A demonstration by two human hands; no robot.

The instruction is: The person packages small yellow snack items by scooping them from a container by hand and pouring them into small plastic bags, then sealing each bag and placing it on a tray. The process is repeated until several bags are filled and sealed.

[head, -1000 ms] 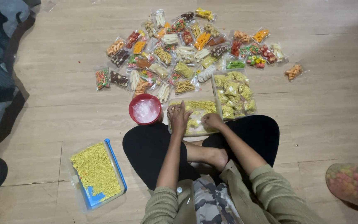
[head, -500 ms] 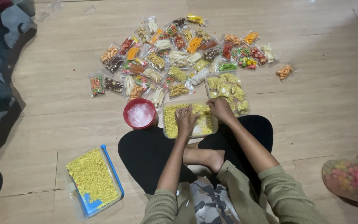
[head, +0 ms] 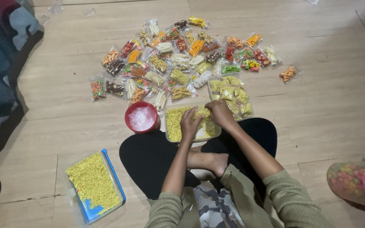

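- Snack packets are crowding the floor ahead of the yellow-snack tub.
- A red cup is blocking the left side.
- Bare floor is lying open at far right.

Two trays of yellow snack, one red bowl, one pink-lidded jar, dozens of small packets
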